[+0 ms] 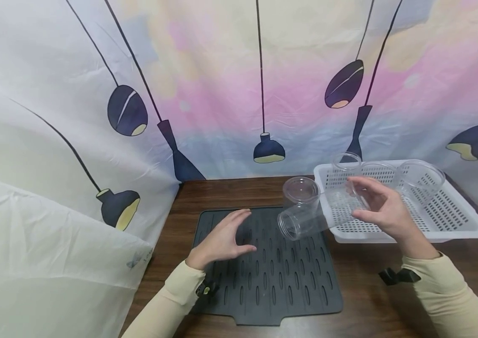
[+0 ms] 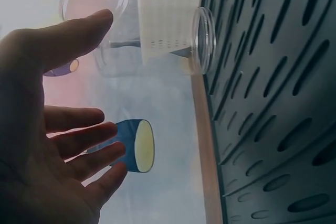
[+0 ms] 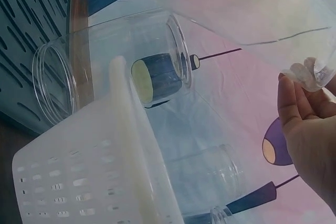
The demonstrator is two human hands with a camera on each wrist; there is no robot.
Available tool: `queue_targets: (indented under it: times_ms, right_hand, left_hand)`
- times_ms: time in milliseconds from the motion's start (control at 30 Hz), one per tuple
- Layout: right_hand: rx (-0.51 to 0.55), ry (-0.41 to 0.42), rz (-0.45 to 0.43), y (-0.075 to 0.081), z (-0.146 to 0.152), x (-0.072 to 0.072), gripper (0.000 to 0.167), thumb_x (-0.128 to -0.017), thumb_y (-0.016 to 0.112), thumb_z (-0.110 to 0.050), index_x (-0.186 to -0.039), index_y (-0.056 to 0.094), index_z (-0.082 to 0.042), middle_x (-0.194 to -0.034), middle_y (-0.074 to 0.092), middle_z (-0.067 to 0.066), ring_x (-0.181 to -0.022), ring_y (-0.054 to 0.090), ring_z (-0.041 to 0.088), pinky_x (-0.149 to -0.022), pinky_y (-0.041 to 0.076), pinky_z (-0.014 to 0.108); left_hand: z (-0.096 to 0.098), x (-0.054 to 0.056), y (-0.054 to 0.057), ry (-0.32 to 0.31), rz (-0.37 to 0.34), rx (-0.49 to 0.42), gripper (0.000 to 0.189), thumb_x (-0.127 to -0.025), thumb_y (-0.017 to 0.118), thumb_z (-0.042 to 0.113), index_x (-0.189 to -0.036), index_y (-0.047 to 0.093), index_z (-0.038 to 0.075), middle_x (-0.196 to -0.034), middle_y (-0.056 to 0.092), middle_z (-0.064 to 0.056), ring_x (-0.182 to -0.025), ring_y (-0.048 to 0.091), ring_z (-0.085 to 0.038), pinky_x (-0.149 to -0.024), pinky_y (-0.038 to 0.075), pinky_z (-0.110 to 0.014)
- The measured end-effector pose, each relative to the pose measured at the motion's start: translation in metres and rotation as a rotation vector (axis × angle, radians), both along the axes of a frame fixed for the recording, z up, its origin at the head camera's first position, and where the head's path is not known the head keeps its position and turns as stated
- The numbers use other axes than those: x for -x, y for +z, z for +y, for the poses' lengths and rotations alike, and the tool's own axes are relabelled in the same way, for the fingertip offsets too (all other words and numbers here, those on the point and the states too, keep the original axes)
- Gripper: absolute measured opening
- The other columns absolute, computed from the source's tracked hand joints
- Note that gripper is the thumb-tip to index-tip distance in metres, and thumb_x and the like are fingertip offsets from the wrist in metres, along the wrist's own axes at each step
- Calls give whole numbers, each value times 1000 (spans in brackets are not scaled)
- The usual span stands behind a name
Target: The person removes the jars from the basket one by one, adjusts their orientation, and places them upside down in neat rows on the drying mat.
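One jar (image 1: 312, 219) is up in the air in your head view, overlapping the left rim of the basket (image 1: 408, 237). Your right grip (image 1: 384, 206) is holding it by the right-hand end, fingers on the far side and thumb on the near side. It's basically lying sideways: long axis runs left to right, ridged mouth pointing left and a bit toward you. Your left grip (image 1: 222, 239) is hanging loose above the mat (image 1: 264, 281), nothing in it. A second jar (image 1: 301, 188) stands by the mat's far right corner.

I'd call this the carrying step, jar between basket and mat. Next move probably calls for bringing that mouth end over to your free left grip and swinging the long axis upright, without clipping the second jar.

Left wrist view: bare palm, and the jar's round mouth shows just past your thumb. The second jar's ridged rim is down at the mat, so my guess is mouth-down. If you want yours to match, that's roughly a quarter turn.

Right wrist view: your fingertips are on the jar's end, with the body stretching away toward the mouth at the top edge.
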State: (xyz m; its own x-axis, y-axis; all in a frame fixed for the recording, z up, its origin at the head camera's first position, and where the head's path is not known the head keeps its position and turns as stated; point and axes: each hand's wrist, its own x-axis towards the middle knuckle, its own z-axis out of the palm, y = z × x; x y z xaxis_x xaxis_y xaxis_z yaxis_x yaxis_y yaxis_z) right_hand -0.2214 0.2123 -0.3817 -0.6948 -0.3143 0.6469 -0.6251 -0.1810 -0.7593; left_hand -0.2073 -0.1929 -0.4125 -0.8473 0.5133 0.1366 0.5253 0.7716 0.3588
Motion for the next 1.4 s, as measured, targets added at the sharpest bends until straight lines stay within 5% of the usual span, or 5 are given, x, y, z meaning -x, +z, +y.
queue_targets:
  times_ms: [467,867,1400]
  right_hand:
    - [-20,-47,5,4,-4,2,72,-59,65,35,-126,44,26,-124,59,6,-117,54,12,-103,42,18]
    - [-88,-61,75,6,-10,3,74,-58,71,32,-129,48,21,-122,56,12,-107,55,15,-96,46,16]
    - [-264,-226,139,8,-17,3,77,-54,81,24,-127,56,13,-121,57,10,-103,55,13,-91,46,12]
  left_hand:
    - [-6,4,-16,7,-32,78,91,-78,78,49,-148,40,6,-156,34,-9,-143,34,-27,-112,36,-48]
    - [-11,5,-28,16,-75,132,95,-77,79,51,-148,39,2,-157,32,-12,-145,30,-29,-113,35,-48]
    - [-14,7,-41,14,-105,174,98,-75,80,51,-148,38,2,-157,31,-13,-147,27,-30,-114,33,-48]
